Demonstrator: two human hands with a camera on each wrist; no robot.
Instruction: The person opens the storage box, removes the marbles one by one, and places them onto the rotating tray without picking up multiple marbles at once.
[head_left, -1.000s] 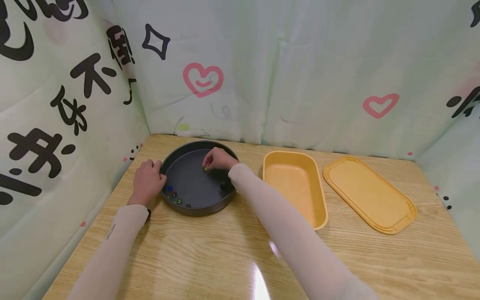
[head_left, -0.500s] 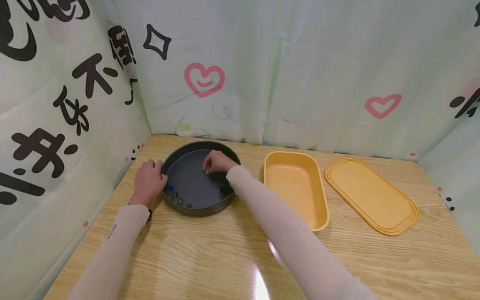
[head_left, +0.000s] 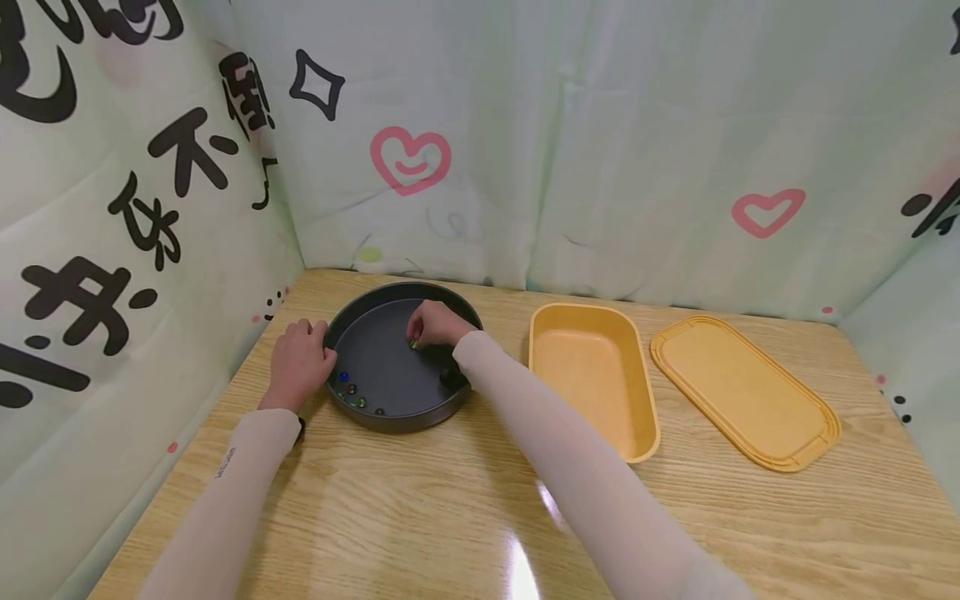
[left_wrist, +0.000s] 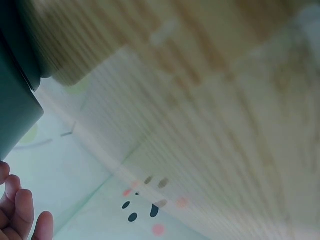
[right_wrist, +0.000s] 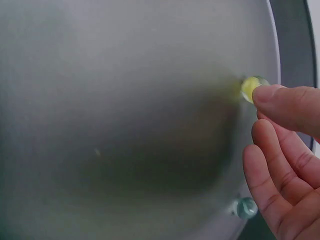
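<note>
A round dark grey pan (head_left: 382,367) stands on the table at the left in the head view. My right hand (head_left: 437,323) reaches over it, and thumb and fingers pinch a yellow-and-clear marble (right_wrist: 250,90) just at the pan's floor. A pale green glass marble (right_wrist: 246,208) lies below the fingers in the right wrist view. Several more marbles, among them a blue marble (head_left: 343,377), lie along the pan's near left edge. My left hand (head_left: 298,362) holds the pan's left rim; in the left wrist view its fingers (left_wrist: 24,205) show beside the pan's outer wall (left_wrist: 15,105).
Right of the pan is a yellow rectangular tub (head_left: 588,375), partly behind my right forearm. Farther right a matching yellow lid (head_left: 742,392) lies flat. The wooden table (head_left: 390,508) meets a printed curtain (head_left: 637,150) behind and at the sides.
My right fingers and the yellow marble have shifted very slightly toward me. The left hand keeps its place on the rim, and the whole view has drifted a little.
</note>
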